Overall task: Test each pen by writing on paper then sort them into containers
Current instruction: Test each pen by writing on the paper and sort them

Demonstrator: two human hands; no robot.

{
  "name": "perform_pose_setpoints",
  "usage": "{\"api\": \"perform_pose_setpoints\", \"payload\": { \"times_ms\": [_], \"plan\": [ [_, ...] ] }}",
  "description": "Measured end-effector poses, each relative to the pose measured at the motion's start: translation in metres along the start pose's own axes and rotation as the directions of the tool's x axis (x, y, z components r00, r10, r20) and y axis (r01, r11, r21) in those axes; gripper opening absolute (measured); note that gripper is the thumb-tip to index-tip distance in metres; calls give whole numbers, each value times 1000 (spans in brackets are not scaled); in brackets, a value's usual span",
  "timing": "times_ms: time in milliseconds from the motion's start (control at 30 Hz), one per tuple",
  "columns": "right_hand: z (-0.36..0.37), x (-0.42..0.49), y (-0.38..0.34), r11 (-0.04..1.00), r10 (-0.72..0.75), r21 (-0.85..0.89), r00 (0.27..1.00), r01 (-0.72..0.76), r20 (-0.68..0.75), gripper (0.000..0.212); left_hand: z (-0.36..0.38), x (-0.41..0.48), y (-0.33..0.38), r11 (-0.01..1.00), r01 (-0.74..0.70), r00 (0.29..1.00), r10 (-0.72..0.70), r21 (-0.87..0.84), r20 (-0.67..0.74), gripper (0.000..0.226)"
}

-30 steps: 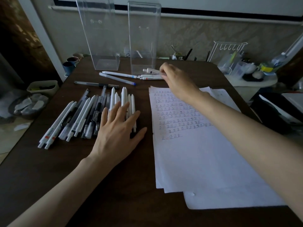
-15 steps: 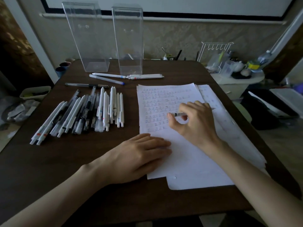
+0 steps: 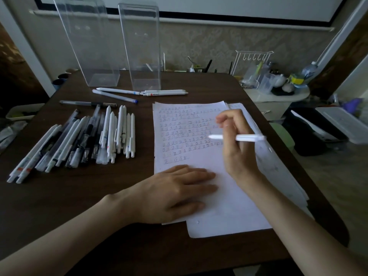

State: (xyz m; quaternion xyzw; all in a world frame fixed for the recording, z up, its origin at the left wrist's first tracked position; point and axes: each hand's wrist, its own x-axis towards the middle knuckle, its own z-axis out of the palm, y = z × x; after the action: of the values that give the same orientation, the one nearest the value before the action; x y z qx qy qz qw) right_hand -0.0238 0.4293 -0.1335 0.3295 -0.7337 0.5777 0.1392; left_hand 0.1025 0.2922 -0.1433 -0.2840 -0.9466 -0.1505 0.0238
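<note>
My right hand [image 3: 237, 148] grips a white pen [image 3: 247, 137] that lies level above the sheets, its tip pointing left. Rows of small written marks cover the upper half of the white paper [image 3: 229, 206]. My left hand [image 3: 175, 193] rests flat on the paper's lower left corner, fingers straight. A spread of several white and dark pens [image 3: 79, 140] lies on the table to the left of the paper. A few white pens [image 3: 163, 93] lie in front of two tall clear containers [image 3: 93, 40] [image 3: 142, 46] at the back.
The dark wooden table [image 3: 79, 206] has its right edge close beside the paper stack. Past that edge stands a small white side table [image 3: 278, 96] with a wire rack, cups and bottles. Small cups sit at the table's back left corner [image 3: 61, 78].
My right hand came back from the pens near the containers with a white pen and now holds it level over the paper. My left hand moved from the pen pile onto the paper.
</note>
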Motion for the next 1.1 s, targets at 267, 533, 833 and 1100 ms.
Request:
{"api": "perform_pose_setpoints", "payload": {
  "times_ms": [267, 533, 833, 1100],
  "plan": [
    [9, 1, -6, 916, 297, 186, 913, -355, 278, 15, 5, -3, 1, 1000, 14, 1000, -13, 19, -9, 49],
    [12, -2, -6, 904, 299, 183, 879, -386, 372, 17, 7, -4, 0, 999, 28, 999, -28, 17, -28, 49],
    [14, -5, 7, 946, 307, 19, 912, -324, 273, 39, 7, -3, 0, 999, 31, 999, -30, 31, -35, 49],
    [16, -5, 8, 960, 279, -85, 923, -266, 266, 39, 7, -4, -1, 999, 40, 999, -39, 28, -24, 49]
  ]
}}
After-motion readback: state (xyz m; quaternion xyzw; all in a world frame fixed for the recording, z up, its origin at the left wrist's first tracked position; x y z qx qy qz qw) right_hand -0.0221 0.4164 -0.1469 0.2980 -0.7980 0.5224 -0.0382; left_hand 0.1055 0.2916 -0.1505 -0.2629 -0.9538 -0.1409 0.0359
